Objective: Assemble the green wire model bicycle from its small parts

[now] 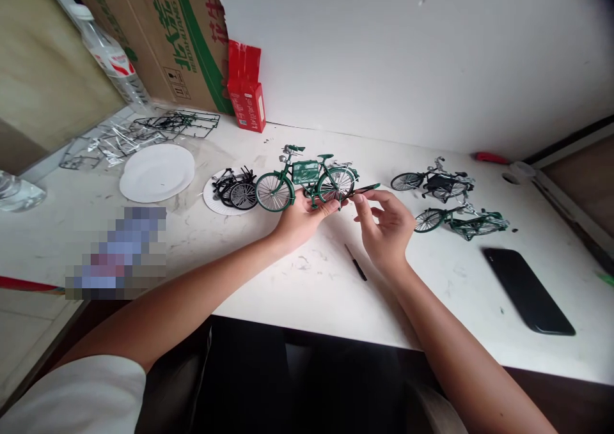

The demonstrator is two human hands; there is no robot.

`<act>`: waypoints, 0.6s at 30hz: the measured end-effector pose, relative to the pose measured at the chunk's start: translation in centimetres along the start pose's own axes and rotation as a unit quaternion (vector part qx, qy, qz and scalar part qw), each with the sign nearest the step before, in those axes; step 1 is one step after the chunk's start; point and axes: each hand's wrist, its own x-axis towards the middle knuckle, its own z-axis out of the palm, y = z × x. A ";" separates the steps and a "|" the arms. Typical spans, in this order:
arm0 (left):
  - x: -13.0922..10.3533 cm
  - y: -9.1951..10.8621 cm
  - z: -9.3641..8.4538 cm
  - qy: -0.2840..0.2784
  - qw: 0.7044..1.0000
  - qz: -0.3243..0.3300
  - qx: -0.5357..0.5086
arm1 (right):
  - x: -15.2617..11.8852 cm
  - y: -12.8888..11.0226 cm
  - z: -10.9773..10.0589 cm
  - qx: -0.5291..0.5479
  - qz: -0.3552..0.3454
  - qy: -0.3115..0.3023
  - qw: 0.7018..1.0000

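White marbled surface (297, 293) set against a white wall, dark edge along the near side.

Model bicycles, three: one green bicycle (307, 181) standing upright at the centre of the surface, one dark bicycle (434, 181) to the right near the wall, and a second green one (463, 222) lying just in front of it.

Hands, two. Left hand (302, 218): grip closed on the underside of the upright green bicycle, between its wheels. Right hand (386, 226): fingertips pinched on a slim dark tool (364, 189) whose tip points at the rear wheel of the same bicycle.

Loose tools, one: a thin black driver (355, 263) lying on the surface between the forearms.

Paper plates, two: one bare plate (157, 172) to the left; one plate (213, 199) bearing a heap of black wheels and parts, touching the front wheel of the upright bicycle.

Part frames (177, 124), several, count unclear, beyond the bare plate.

Red cartons (247, 95), upright against the wall; number cannot be told.

Cardboard box (158, 31), one. Plastic bottle (112, 60), one, leaning beside it.

Black phone (527, 291), one, flat at right.
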 end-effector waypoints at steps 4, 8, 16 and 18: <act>-0.1 -0.2 -0.1 0.006 1.000 -0.006 -0.002 | 0.1 0.0 0.0 -0.007 -0.012 0.000 1.000; -0.1 -0.1 -0.1 0.008 1.000 0.006 0.014 | 0.1 -0.1 -0.1 -0.025 -0.033 -0.004 0.999; -0.1 -0.2 -0.2 -0.006 0.999 0.019 0.029 | 0.2 0.0 -0.1 -0.048 -0.042 -0.013 0.998; -0.1 -0.3 -0.3 -0.010 0.999 0.030 0.021 | 0.2 0.0 -0.1 -0.041 -0.040 -0.012 0.998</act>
